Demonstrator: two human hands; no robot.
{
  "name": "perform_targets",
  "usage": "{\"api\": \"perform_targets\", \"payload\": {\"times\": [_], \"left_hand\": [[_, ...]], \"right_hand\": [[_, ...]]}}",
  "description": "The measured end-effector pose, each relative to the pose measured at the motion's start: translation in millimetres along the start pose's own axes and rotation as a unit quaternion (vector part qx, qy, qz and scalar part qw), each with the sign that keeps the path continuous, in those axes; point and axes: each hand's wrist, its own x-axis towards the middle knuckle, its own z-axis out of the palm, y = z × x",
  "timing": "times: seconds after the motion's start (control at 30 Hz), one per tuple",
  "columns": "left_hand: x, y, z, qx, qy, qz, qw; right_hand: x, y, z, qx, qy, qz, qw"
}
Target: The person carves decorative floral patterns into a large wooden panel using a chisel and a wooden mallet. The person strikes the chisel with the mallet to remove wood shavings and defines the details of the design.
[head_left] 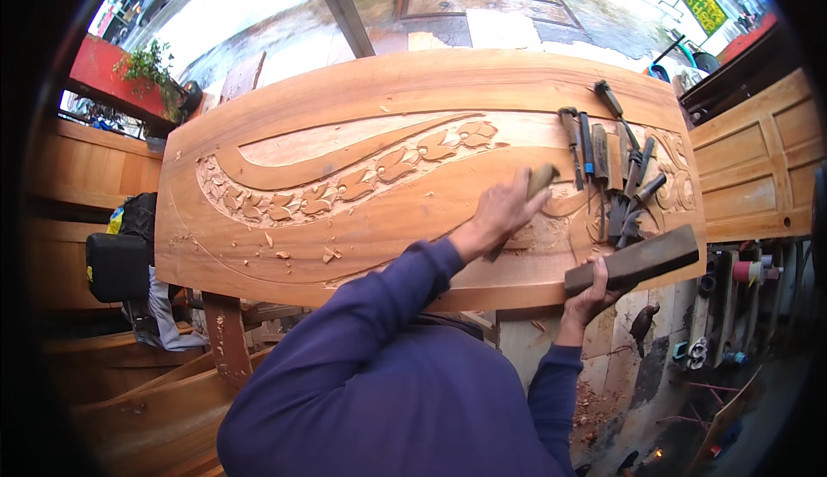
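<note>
A large wooden panel point(405, 240) lies in front of me, carved with a curved band of flowers and leaves point(353, 182). Over its right half, my left hand point(502, 210) is closed round a wooden-handled chisel point(541, 179). The handle sticks out above the fingers; the hand and tool are slightly blurred, and most of the lower part is hidden. At the panel's near right edge, my right hand point(593, 294) grips a long, dark wooden block point(642, 262) by its left end. Just beyond the block lies a bunch of carving chisels point(616, 158).
Wood shavings point(331, 255) are scattered over the panel. A black case point(119, 268) stands off its left end. Panelled wooden doors point(758, 158) lean at the right, with more boards point(151, 408) at lower left. A post point(340, 8) rises beyond the far edge.
</note>
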Motion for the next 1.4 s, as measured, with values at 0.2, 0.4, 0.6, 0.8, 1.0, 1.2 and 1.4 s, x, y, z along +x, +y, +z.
{"api": "perform_targets", "payload": {"times": [0.2, 0.4, 0.6, 0.8, 1.0, 1.2, 1.4], "left_hand": [[82, 10, 59, -0.041, 0.174, -0.011, 0.984], [93, 48, 50, 0.053, 0.257, -0.013, 0.965], [105, 62, 64, 0.168, 0.264, 0.155, 0.937], [147, 37, 74, 0.264, 0.155, -0.023, 0.952], [118, 76, 57, -0.100, 0.233, 0.080, 0.964], [62, 23, -9, -0.581, 0.155, 0.177, 0.779], [64, -87, -105, -0.586, 0.254, 0.074, 0.766]], "right_hand": [[26, 39, -34, 0.089, -0.006, 0.098, 0.991], [30, 28, -37, 0.123, -0.044, 0.024, 0.991], [26, 27, -37, 0.074, -0.038, 0.018, 0.996], [19, 41, -29, 0.115, -0.059, 0.103, 0.986], [25, 25, -32, 0.078, -0.019, 0.037, 0.996], [17, 19, -24, 0.047, 0.000, 0.064, 0.997], [21, 30, -32, 0.065, -0.009, 0.146, 0.987]]}}
